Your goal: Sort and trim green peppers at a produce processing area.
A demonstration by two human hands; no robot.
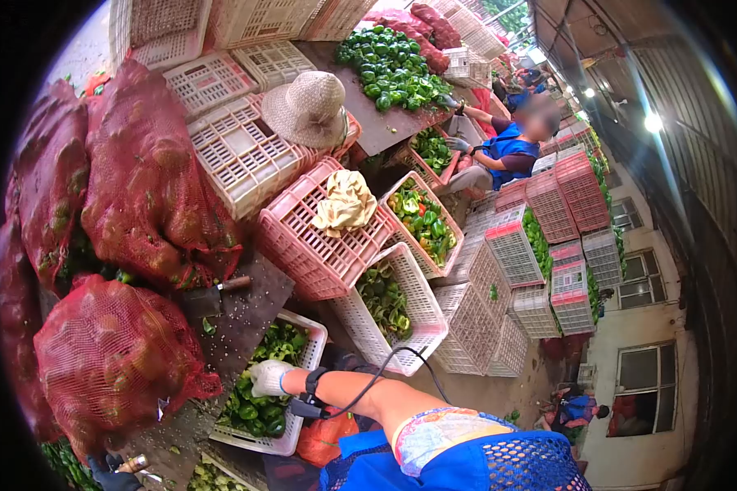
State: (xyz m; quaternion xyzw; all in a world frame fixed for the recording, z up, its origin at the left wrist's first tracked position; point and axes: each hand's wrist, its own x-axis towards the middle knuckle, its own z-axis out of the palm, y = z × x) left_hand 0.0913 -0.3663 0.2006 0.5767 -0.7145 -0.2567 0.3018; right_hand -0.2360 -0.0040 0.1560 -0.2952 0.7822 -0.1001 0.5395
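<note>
My left hand (270, 379), in a white glove with a black strap and small device at the wrist, reaches into a white plastic crate (315, 331). Its fingers curl down among green peppers (258, 409), and what they hold is hidden. A dark-gloved hand, my right hand (110, 475), shows partly at the bottom left edge, closed on a knife (133, 464) with a wooden handle. Close by on the dark tabletop (250, 303) bulges a red mesh sack (119, 360). A broad-bladed knife (209, 300) lies beside the sacks.
More red mesh sacks (151, 172) fill the left. A pink crate (323, 229) with a cloth (345, 203) stands beyond, near a straw hat (307, 110). A person in a blue vest (512, 147) works by a pepper pile (389, 65). Stacked crates (553, 200) line the right.
</note>
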